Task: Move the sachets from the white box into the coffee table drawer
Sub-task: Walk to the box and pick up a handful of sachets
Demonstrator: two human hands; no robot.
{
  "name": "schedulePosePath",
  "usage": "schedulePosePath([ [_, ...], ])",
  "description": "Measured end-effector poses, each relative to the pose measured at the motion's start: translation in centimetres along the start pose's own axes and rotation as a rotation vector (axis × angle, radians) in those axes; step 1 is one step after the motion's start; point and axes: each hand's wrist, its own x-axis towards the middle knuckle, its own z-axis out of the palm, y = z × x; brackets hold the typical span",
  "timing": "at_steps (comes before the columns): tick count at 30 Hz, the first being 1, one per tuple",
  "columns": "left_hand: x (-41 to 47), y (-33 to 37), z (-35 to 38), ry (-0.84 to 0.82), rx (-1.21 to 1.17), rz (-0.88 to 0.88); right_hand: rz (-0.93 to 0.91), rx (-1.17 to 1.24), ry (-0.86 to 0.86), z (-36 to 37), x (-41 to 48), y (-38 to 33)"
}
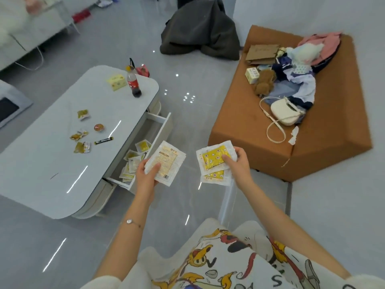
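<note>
Both bare forearms reach forward and down, hands apart at like height. Left hand (148, 174): thumb pressed on the face of a sachet (166, 161), fingers hidden beneath it; thin bracelet (130, 221) on the wrist. Right hand (238, 163): thumb and fingers pinching a small stack of sachets (212, 159).

Home living room, likely: white coffee table (62, 147), orange sofa (312, 142) with clothes (300, 80), glossy tiled floor (187, 84).
</note>
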Motion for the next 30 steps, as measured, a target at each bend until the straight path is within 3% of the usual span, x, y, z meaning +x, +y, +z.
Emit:
schedulePosePath([
  [10, 4.8, 1.8, 3.8, 0.319, -0.170, -0.025, 0.001, -0.106, -0.294, 4.2, 13.8, -6.2],
  [18, 12.3, 3.7, 2.2, 0.423, -0.188, -0.007, 0.071, -0.163, -0.412, 12.4, 22.0, -7.6],
  [30, 24.8, 5.6, -3.0, 0.559, -0.318, -0.164, 0.169, -0.334, -0.535, 26.1, 32.7, -8.9],
])
